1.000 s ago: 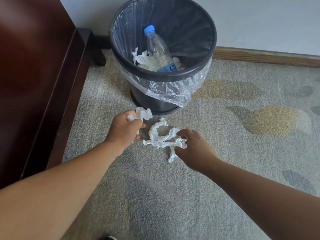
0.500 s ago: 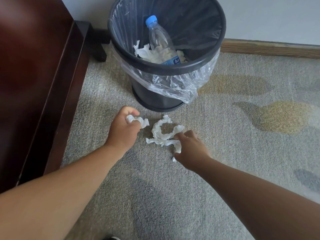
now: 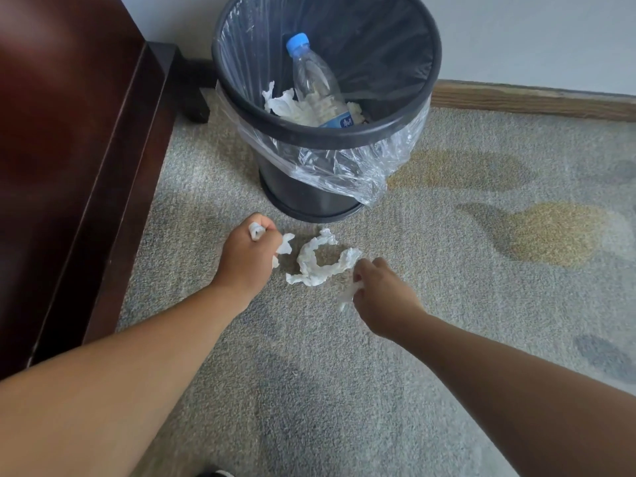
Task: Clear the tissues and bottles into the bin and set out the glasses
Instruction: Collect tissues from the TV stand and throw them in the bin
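We are reaching both bare arms down toward the carpet [image 3: 344, 390] in front of the bin [image 3: 344, 134]. Our left hand [image 3: 246, 256] is gripping a small tissue [image 3: 286, 243], its fingers [image 3: 266, 227] curled tightly around the wad so that white scraps are poking out at the top and at the side of the fist. Our right hand [image 3: 382, 297] is pinching the near end of a long tissue [image 3: 315, 266], the fingers [image 3: 366, 270] drawn together on it. The rest of that twisted strip is lying in a loose curve on the carpet between our two hands, just short of the bin's base. We cannot tell whether the pinched end is touching the carpet.

The black bin is standing upright on the carpet, near the wall [image 3: 516, 36] and the wooden skirting board [image 3: 533, 101]. A clear liner [image 3: 344, 170] is hanging over its rim and down its side. Inside, a clear bottle [image 3: 318, 84] with a blue cap is leaning cap-up on crumpled tissues [image 3: 280, 105]. A dark wooden cabinet [image 3: 69, 132] is standing to our left.
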The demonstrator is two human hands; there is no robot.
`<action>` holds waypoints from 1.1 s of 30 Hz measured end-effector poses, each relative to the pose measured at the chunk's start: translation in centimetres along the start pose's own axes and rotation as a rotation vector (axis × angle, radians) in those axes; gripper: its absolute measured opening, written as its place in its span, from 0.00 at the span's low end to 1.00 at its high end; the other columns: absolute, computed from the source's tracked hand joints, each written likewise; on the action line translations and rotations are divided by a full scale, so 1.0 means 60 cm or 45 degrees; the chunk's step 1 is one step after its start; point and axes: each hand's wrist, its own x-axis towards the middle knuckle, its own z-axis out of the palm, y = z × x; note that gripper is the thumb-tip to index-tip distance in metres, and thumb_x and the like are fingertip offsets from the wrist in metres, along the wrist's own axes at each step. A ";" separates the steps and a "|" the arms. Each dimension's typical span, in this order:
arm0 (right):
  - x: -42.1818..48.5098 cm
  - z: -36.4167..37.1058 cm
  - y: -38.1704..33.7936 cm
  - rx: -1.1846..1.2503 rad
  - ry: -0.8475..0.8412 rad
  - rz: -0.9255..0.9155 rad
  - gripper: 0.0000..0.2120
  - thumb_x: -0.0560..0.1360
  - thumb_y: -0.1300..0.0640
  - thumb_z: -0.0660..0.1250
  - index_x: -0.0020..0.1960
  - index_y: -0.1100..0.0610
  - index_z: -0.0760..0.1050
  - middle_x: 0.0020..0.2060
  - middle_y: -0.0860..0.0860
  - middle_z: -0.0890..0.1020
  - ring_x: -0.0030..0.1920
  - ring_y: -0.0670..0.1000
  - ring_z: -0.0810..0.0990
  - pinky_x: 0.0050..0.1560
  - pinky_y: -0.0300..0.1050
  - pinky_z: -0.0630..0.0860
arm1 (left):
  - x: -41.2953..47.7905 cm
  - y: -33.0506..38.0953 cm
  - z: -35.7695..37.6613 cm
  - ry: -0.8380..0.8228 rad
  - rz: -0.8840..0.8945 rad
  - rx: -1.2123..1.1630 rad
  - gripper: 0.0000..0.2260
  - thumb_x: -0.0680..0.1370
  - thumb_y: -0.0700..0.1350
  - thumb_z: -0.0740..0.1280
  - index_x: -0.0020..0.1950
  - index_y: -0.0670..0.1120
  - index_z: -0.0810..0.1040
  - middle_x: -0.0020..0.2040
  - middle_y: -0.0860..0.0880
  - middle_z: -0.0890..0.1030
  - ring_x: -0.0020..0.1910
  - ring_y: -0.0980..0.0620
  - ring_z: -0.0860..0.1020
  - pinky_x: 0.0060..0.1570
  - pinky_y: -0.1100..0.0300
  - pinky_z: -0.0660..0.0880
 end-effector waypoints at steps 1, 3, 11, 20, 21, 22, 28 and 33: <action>0.003 -0.007 0.000 0.007 0.030 -0.011 0.03 0.78 0.59 0.60 0.48 0.52 0.70 0.45 0.49 0.70 0.35 0.47 0.75 0.36 0.46 0.79 | 0.001 0.001 0.002 0.008 0.000 0.001 0.05 0.70 0.44 0.62 0.35 0.47 0.69 0.27 0.49 0.69 0.27 0.51 0.66 0.27 0.57 0.62; 0.010 -0.017 -0.003 0.002 0.079 -0.034 0.05 0.78 0.61 0.59 0.46 0.53 0.70 0.45 0.49 0.70 0.34 0.46 0.75 0.33 0.42 0.76 | 0.004 0.004 0.007 0.018 -0.016 -0.008 0.05 0.72 0.41 0.62 0.36 0.45 0.69 0.30 0.45 0.72 0.25 0.50 0.70 0.25 0.59 0.65; 0.032 -0.024 -0.020 0.048 0.082 -0.121 0.08 0.76 0.59 0.58 0.43 0.50 0.73 0.45 0.47 0.73 0.44 0.47 0.75 0.41 0.42 0.76 | 0.005 0.003 0.010 0.032 -0.024 0.011 0.10 0.73 0.35 0.61 0.43 0.51 0.74 0.37 0.45 0.79 0.29 0.52 0.78 0.28 0.57 0.76; 0.053 0.001 -0.023 -0.284 -0.059 -0.136 0.23 0.71 0.41 0.67 0.63 0.43 0.69 0.57 0.50 0.65 0.60 0.52 0.64 0.45 0.48 0.80 | 0.002 -0.008 0.010 0.039 -0.042 0.073 0.08 0.69 0.43 0.60 0.34 0.51 0.78 0.26 0.51 0.73 0.26 0.52 0.70 0.28 0.56 0.68; 0.055 0.005 -0.022 -0.322 -0.074 -0.147 0.23 0.71 0.43 0.68 0.64 0.43 0.68 0.58 0.50 0.65 0.60 0.52 0.65 0.45 0.48 0.80 | 0.001 -0.009 0.010 0.041 -0.040 0.076 0.08 0.70 0.43 0.61 0.34 0.51 0.78 0.27 0.51 0.73 0.27 0.52 0.71 0.28 0.56 0.68; 0.057 0.009 -0.021 -0.352 -0.087 -0.157 0.24 0.72 0.45 0.68 0.65 0.44 0.67 0.58 0.50 0.64 0.60 0.53 0.65 0.44 0.47 0.80 | 0.001 -0.010 0.010 0.041 -0.039 0.077 0.08 0.69 0.43 0.61 0.34 0.51 0.77 0.27 0.50 0.74 0.28 0.52 0.71 0.29 0.56 0.68; 0.063 0.024 -0.012 -0.341 -0.046 -0.154 0.17 0.76 0.56 0.65 0.64 0.49 0.69 0.58 0.52 0.66 0.57 0.53 0.67 0.48 0.49 0.80 | -0.001 -0.011 0.008 0.033 -0.045 0.062 0.07 0.67 0.45 0.60 0.34 0.51 0.77 0.27 0.51 0.73 0.27 0.52 0.70 0.28 0.57 0.67; 0.062 0.022 0.001 -0.156 0.026 -0.062 0.11 0.76 0.62 0.61 0.58 0.55 0.69 0.51 0.52 0.73 0.48 0.50 0.71 0.45 0.45 0.75 | 0.002 -0.014 0.004 0.029 -0.045 0.065 0.08 0.70 0.43 0.61 0.34 0.53 0.78 0.23 0.56 0.72 0.24 0.56 0.69 0.26 0.58 0.67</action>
